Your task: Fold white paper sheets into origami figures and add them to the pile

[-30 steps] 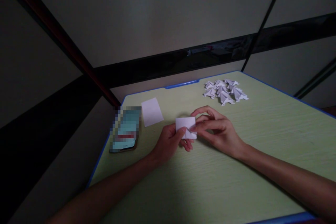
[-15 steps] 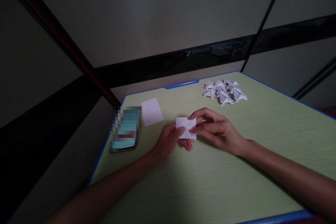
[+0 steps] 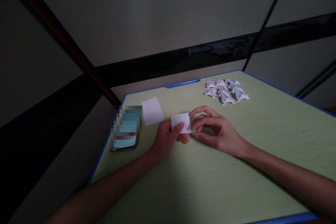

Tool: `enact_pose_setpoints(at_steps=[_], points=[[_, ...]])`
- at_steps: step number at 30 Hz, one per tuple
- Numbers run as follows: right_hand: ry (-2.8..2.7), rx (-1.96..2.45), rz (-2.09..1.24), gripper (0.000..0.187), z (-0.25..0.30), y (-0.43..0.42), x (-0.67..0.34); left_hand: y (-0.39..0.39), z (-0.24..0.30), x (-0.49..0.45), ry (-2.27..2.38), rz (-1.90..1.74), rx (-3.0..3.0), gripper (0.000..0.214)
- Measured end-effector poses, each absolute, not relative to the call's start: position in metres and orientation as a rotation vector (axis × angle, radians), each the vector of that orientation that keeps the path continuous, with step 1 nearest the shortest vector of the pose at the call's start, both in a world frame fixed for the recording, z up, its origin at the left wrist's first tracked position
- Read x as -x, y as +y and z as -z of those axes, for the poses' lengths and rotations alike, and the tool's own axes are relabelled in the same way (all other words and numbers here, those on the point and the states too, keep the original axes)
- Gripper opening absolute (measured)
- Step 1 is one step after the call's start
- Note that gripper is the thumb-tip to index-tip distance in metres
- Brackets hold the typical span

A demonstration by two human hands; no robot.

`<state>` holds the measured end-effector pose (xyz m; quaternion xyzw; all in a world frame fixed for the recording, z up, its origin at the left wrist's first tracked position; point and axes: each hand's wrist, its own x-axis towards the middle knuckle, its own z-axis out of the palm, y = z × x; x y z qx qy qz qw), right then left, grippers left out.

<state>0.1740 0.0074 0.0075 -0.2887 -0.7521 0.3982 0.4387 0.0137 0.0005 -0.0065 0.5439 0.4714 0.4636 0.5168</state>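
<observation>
A small white folded paper point(image 3: 180, 121) is held just above the green table point(image 3: 215, 178). My left hand point(image 3: 168, 138) pinches its lower left side, thumb on top. My right hand point(image 3: 217, 129) pinches its right edge with thumb and forefinger, the other fingers curled. Faint creases show on the paper's face.
A flat white sheet point(image 3: 152, 111) lies to the left of the hands, next to a phone point(image 3: 126, 128) near the table's left edge. A pile of several folded white paper figures point(image 3: 225, 90) sits at the far right. The table has a blue rim.
Both hands have shifted the folded paper a little to the left and up, tilting it. The right hand's fingers have moved to the paper's right edge.
</observation>
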Motion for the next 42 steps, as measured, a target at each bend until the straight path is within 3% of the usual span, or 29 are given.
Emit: enact_pose_setpoints(at_steps=[3,9,29,38,42], points=[[-1.698,0.864,-1.122,0.002,-0.0076,0.0103,-0.1729,0.0015,0.0072,-0.0139,1.189,-1.158,-1.322,0.027],[-1.621,0.937,-1.347,0.02,-0.0068,0.0155,-0.168,-0.0013,0.0096,-0.0157,1.195,-1.138,-1.379,0.028],[-1.714,0.864,-1.301,0.01,-0.0048,0.0147,-0.168,0.0006,0.0036,-0.0165,1.184,-1.044,-1.301,0.016],[-1.39,0.79,-1.713,0.013,-0.0016,0.0145,-0.1678,-0.0014,0.004,-0.0132,1.029,-1.025,-1.316,0.019],[-1.407,0.775,-1.711,0.013,-0.002,0.0142,-0.1686,-0.0013,0.0025,-0.0127,0.986,-1.037,-1.302,0.02]])
